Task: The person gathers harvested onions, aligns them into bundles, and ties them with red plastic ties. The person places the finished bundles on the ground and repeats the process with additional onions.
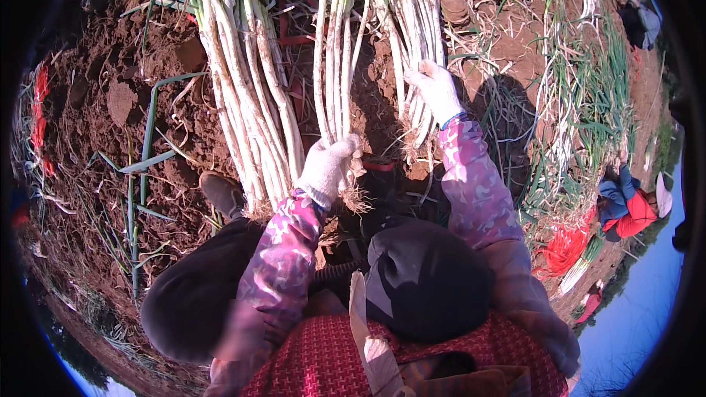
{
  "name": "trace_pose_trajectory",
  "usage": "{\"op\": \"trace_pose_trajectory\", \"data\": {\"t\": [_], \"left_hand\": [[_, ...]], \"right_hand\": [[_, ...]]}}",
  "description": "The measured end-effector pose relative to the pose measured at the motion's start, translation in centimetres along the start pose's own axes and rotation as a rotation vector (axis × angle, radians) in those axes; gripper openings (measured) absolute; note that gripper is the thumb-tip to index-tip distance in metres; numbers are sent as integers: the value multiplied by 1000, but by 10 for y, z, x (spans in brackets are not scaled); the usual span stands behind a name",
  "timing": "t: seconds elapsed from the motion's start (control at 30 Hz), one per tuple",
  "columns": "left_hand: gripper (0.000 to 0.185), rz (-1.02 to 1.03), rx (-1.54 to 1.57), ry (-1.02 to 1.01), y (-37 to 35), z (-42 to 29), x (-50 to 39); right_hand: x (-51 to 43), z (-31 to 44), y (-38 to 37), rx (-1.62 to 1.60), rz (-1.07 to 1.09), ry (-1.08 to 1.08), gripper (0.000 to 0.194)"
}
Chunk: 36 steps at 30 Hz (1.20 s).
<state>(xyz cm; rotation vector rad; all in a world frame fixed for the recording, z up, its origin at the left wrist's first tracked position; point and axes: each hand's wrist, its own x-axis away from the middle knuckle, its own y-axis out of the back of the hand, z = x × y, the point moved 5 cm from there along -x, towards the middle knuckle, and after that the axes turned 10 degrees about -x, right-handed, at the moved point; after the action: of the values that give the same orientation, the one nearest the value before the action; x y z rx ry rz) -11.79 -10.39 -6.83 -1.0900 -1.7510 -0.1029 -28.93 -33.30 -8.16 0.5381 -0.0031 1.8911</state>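
Note:
My left hand (326,168), in a white knit glove, is closed around the root end of a small bunch of long green onions (332,66). A larger bundle of green onions (242,77) lies just left of it, roots towards me. On the right, my gloved right hand (433,88) rests on the lower white stalks of another bunch of green onions (411,16); its fingers are bent at a stalk, but whether they grip it is unclear. The leafy tops run out of view at the upper edge.
Red-brown clumpy soil (118,99) surrounds the bundles. Loose green onions (595,99) lie in a row at right, beside red plastic strips (565,248). More red strips (39,116) are at far left. A person in red (634,215) is at far right. My shoe (220,192) is near the big bundle.

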Motion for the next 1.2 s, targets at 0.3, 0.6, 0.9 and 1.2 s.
{"op": "trace_pose_trajectory", "data": {"t": [0.3,0.6,0.9,1.2], "left_hand": [[19,54,65,1,-22,6,5],[26,97,35,-45,-25,13,6],[30,134,-160,-19,-18,5,1],[16,31,-426,-14,-46,-43,28]], "right_hand": [[82,31,-29,-345,181,-246,33],[110,19,-73,64,177,155,31],[69,15,2,856,-383,85,65],[58,1,9,-80,-154,-50,44]]}}
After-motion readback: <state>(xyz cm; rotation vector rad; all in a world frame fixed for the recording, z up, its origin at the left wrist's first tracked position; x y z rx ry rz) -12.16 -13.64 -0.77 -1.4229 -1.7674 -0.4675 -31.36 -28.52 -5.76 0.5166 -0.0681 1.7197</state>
